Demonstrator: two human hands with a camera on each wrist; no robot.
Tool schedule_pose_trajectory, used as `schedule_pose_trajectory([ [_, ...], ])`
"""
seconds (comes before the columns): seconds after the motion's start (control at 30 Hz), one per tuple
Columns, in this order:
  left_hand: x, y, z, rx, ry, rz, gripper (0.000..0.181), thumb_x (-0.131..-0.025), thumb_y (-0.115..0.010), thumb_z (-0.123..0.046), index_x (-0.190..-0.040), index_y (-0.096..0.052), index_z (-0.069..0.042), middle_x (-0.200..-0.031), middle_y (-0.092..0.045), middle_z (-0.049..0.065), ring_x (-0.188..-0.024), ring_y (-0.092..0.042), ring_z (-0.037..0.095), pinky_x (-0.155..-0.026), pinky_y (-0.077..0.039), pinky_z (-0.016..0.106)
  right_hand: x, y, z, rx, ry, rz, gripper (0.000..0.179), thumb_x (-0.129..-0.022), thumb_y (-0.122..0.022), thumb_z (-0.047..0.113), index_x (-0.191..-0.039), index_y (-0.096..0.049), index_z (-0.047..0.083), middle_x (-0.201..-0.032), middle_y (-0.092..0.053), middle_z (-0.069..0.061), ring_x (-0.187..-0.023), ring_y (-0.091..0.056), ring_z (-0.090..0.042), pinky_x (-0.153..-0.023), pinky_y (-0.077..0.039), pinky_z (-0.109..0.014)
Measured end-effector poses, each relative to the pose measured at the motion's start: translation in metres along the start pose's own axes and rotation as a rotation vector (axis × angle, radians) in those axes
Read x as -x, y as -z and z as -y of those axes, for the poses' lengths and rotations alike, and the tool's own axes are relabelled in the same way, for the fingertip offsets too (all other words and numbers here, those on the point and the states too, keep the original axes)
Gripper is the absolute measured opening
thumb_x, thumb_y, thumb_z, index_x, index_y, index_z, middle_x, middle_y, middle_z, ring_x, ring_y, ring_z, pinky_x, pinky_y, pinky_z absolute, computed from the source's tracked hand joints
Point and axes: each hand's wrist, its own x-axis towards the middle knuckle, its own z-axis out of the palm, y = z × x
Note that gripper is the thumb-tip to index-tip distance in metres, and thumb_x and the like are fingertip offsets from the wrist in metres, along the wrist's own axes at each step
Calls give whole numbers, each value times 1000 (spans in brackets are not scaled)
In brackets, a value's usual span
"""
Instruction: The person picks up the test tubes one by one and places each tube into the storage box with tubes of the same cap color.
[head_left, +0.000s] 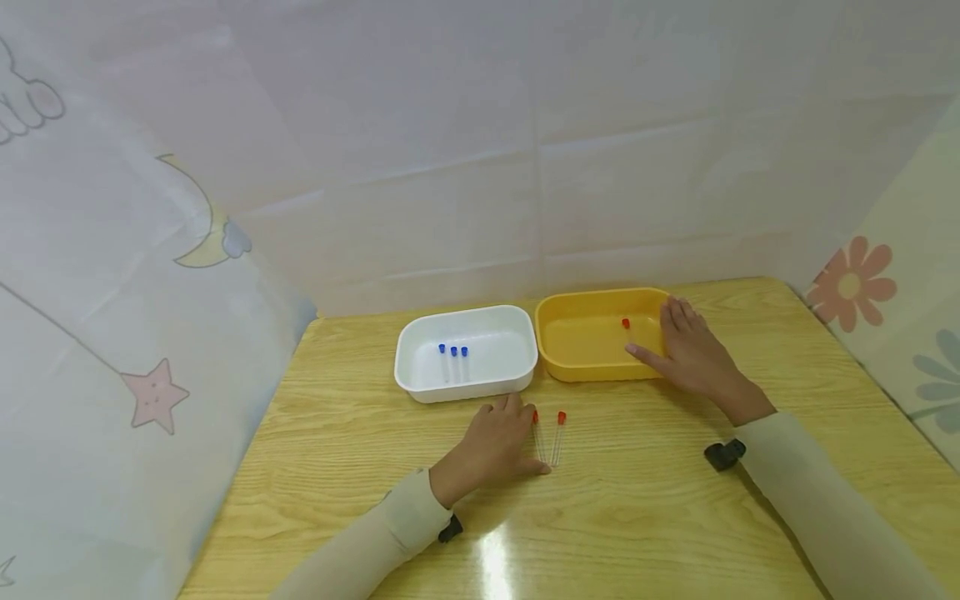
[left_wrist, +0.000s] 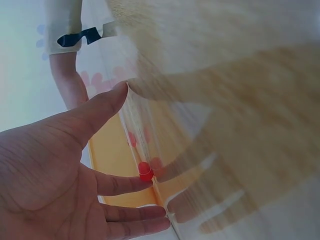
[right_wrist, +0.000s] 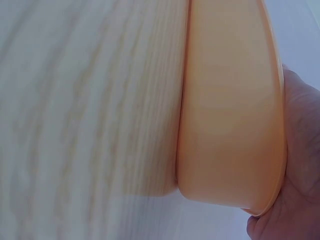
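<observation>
My left hand point(head_left: 495, 442) rests low on the table, its fingers and thumb spread around a clear tube with a red cap point(left_wrist: 145, 171). The index finger is by the cap and the thumb by the tube's other end; a firm grip is not visible. Just right of it lies a second red-capped tube point(head_left: 561, 419). My right hand point(head_left: 693, 354) lies over the right end of the yellow tray point(head_left: 600, 372), fingers extended along its rim and thumb across the front edge. Inside that tray, another red-capped tube point(head_left: 626, 323) lies near the thumb, its lower part hidden.
Left of the yellow tray stands a white tray point(head_left: 472, 390) holding three blue-capped tubes point(head_left: 453, 352). Both trays sit near the back edge of the wood-grain table point(head_left: 637, 500). A printed cloth point(head_left: 450, 200) hangs behind and at the sides.
</observation>
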Motion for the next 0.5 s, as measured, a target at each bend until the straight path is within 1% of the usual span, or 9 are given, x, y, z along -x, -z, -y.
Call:
schedule_pose_trajectory([
  [0.23,-2,-2,0,4,3,6,83,-78,-69,-77,-126,-58,-10,-112,-49,5,-105,-51,20,-79,-48,34,2,1,1,5,5,-3,104,-103,-40,64,-153,4,-16,-161,19,-27,-150,12,-49,-120,5,-60],
  [0.43,-1,1,3,64,16,19,83,-79,-70,-75,-128,-57,-9,-118,-51,6,-109,-54,21,-87,-49,38,2,1,0,7,11,-3,104,-103,-41,63,-154,3,-16,-162,17,-28,-150,12,-49,-120,5,-60],
  [0.5,-1,1,4,79,21,16,82,-79,-71,-74,-127,-58,-8,-117,-51,6,-108,-54,21,-89,-50,38,2,0,-1,4,12,-7,104,-103,-42,63,-154,3,-16,-162,17,-29,-150,12,-48,-120,5,-60],
])
